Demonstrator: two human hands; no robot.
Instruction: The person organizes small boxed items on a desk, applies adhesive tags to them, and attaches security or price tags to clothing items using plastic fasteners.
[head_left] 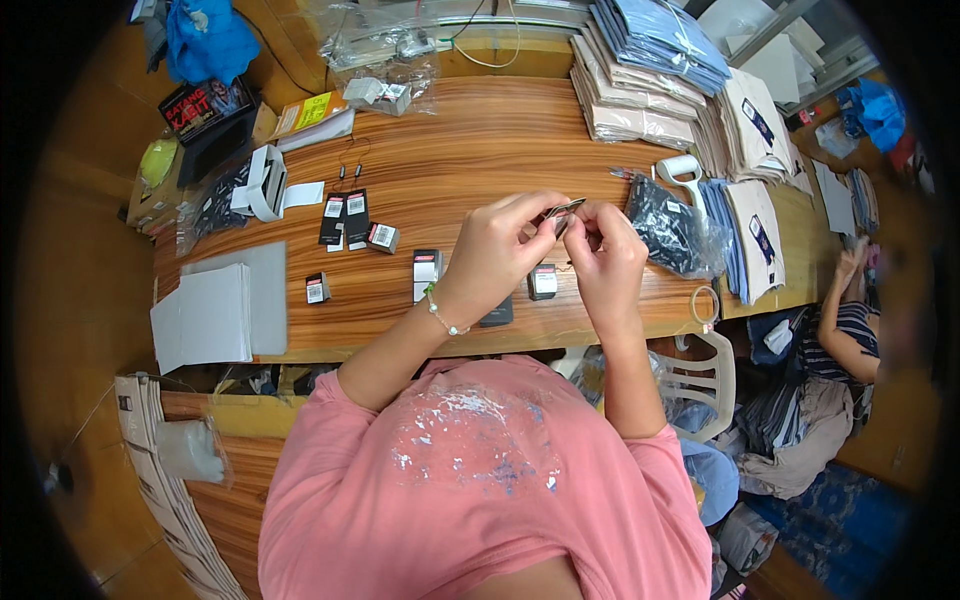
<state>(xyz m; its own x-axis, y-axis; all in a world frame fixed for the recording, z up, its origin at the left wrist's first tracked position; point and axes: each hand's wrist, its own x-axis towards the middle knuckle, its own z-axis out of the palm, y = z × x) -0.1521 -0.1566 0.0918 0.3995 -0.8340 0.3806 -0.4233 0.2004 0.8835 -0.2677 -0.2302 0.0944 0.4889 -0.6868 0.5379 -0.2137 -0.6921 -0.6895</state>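
Above the middle of the table, my left hand [508, 238] pinches a small dark hang tag [563, 208], seen nearly edge-on. My right hand [608, 250] has its thumb and fingers closed at the tag's other end; the fingertips partly hide it. Below my hands lie a small stack of labelled tags [543, 282] and a dark tag [497, 313] partly behind my left forearm. Another stack of white-labelled tags [426, 270] lies left of my left wrist. Farther left are two black hang tags [356, 212] with barcode stickers and strings, a small tag stack [382, 236] and another stack [317, 288].
White paper sheets [205, 315] lie at the table's left. Folded shirts [640, 100] are piled at the back right, near a clear bag of dark items [672, 230] and a white tape dispenser [682, 172]. A white plastic chair [715, 375] stands right; another person's arm [840, 310] shows beyond.
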